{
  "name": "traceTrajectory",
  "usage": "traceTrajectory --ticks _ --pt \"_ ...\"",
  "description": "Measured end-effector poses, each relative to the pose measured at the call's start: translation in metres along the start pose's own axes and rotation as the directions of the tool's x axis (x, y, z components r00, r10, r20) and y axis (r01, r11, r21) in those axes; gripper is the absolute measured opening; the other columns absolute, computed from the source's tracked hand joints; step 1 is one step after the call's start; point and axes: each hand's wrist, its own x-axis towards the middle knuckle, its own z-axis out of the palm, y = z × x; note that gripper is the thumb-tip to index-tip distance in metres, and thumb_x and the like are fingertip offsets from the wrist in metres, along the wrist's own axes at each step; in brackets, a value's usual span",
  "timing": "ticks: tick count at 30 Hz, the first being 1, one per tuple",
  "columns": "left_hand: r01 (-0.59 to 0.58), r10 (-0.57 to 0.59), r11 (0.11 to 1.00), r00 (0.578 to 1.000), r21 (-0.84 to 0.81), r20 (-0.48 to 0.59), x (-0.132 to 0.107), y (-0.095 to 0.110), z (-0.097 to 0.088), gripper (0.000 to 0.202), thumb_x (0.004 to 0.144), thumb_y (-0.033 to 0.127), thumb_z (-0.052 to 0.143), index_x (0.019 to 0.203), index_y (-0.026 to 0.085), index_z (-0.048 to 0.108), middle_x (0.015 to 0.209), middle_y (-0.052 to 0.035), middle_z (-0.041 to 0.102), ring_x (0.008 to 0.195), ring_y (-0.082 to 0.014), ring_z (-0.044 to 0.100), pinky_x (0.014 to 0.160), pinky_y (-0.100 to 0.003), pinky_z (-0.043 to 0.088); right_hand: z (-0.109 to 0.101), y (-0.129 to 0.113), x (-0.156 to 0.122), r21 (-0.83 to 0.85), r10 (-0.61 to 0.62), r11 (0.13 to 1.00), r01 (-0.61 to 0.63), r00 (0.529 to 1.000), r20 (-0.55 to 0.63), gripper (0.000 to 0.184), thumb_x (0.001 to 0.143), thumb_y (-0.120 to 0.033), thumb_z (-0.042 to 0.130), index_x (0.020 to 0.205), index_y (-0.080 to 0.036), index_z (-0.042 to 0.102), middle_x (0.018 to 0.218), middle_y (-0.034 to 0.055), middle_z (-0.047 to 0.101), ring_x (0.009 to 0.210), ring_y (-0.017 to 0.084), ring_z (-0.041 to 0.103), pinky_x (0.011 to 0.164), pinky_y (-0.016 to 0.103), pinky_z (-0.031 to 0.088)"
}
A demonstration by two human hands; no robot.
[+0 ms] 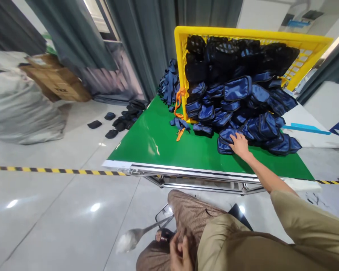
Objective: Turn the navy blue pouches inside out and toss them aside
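Fingers [234, 140] of the right hand [239, 146] lie spread flat on a near pouch [224, 145], gripping nothing. Close them round that single pouch before lifting. Left hand [179, 255] rests curled at the lap.

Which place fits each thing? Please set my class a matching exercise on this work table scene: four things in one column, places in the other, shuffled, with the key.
Things
1. right hand
2. left hand
3. yellow crate
4. cardboard box

Places
A. tipped on its side on the green table, pouches spilling out
B. on the floor at far left, beside a grey sack
C. on a blue pouch at the front of the pile
D. low down in the lap

Pairs: 1-C, 2-D, 3-A, 4-B
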Motion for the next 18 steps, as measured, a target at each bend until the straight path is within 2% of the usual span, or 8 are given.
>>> traceTrajectory --ticks 3,7,10,12,13,15,16,18 --pt "0.031 -0.026 0.997 0.997 -0.071 0.068 0.001 0.013 0.003 0.080 0.085 0.093 0.064 0.127 0.026 0.076 0.084 -0.0033 0.078 0.088 -0.0344 0.082 0.085 -0.045 0.066 -0.006 0.013 0.006 -0.045 -0.049 0.998 0.051 0.998 0.044 0.044 0.109 -0.022 0.056 0.146 -0.017 0.078 0.156 0.0221 0.072 0.151 0.042 0.055 0.120 0.061 0.055" --pt "0.021 0.015 0.976 0.987 -0.215 0.163 -0.003 0.042 0.006 0.085 0.075 0.099 0.073 0.114 0.023 0.080 0.104 -0.0108 0.084 0.102 -0.0360 0.082 0.088 -0.042 0.067 -0.018 -0.002 -0.011 0.119 -0.240 0.961 0.248 0.967 -0.082 0.046 0.116 -0.032 0.051 0.151 -0.016 0.077 0.156 0.0198 0.074 0.151 0.038 0.060 0.130 0.060 0.049" --pt "0.046 0.036 0.946 0.969 -0.322 0.244 -0.007 0.079 0.009 0.088 0.077 0.097 0.078 0.116 0.019 0.081 0.098 -0.0106 0.082 0.082 -0.0261 0.077 0.070 -0.033 0.063 -0.026 -0.037 -0.043 0.383 -0.393 0.824 0.417 0.908 -0.142 0.045 0.118 -0.043 0.057 0.154 -0.026 0.077 0.154 0.0120 0.076 0.149 0.034 0.065 0.133 0.060 0.048" --pt "0.085 0.073 0.887 0.945 -0.454 0.319 -0.006 0.107 0.012 0.085 0.086 0.093 0.075 0.120 0.016 0.079 0.077 -0.0027 0.072 0.059 -0.0156 0.062 0.059 -0.027 0.056 -0.029 -0.066 -0.070 0.547 -0.475 0.708 0.448 0.874 -0.101 0.043 0.118 -0.047 0.060 0.155 -0.031 0.077 0.155 0.0082 0.076 0.151 0.033 0.065 0.134 0.060 0.047" --pt "0.125 0.091 0.830 0.931 -0.544 0.353 -0.004 0.120 0.014 0.084 0.088 0.092 0.076 0.122 0.015 0.078 0.074 -0.0005 0.069 0.057 -0.0134 0.060 0.059 -0.025 0.055 -0.029 -0.081 -0.084 0.618 -0.519 0.649 0.445 0.852 -0.068 0.043 0.118 -0.048 0.062 0.155 -0.033 0.076 0.156 0.0073 0.076 0.152 0.032 0.064 0.135 0.060 0.047" --pt "0.225 0.083 0.701 0.917 -0.677 0.390 0.004 0.143 0.016 0.088 0.085 0.096 0.076 0.119 0.015 0.076 0.080 -0.0022 0.071 0.057 -0.0133 0.063 0.055 -0.025 0.056 -0.027 -0.106 -0.110 0.735 -0.614 0.534 0.418 0.789 -0.003 0.042 0.118 -0.049 0.064 0.155 -0.035 0.076 0.158 0.0070 0.074 0.154 0.033 0.063 0.134 0.061 0.048" --pt "0.279 0.078 0.642 0.903 -0.714 0.423 0.009 0.151 0.016 0.091 0.080 0.099 0.076 0.112 0.015 0.075 0.077 -0.0023 0.070 0.056 -0.0140 0.062 0.052 -0.026 0.057 -0.025 -0.116 -0.122 0.781 -0.665 0.477 0.402 0.747 0.022 0.041 0.118 -0.050 0.064 0.154 -0.036 0.077 0.159 0.0074 0.074 0.155 0.033 0.063 0.134 0.062 0.048" --pt "0.312 0.089 0.574 0.895 -0.757 0.436 0.018 0.161 0.014 0.085 0.082 0.096 0.078 0.107 0.015 0.074 0.079 -0.0037 0.072 0.060 -0.0165 0.067 0.056 -0.028 0.061 -0.020 -0.130 -0.140 0.851 -0.747 0.382 0.360 0.663 0.055 0.039 0.118 -0.051 0.065 0.152 -0.038 0.079 0.158 0.0085 0.074 0.156 0.034 0.062 0.134 0.064 0.047"
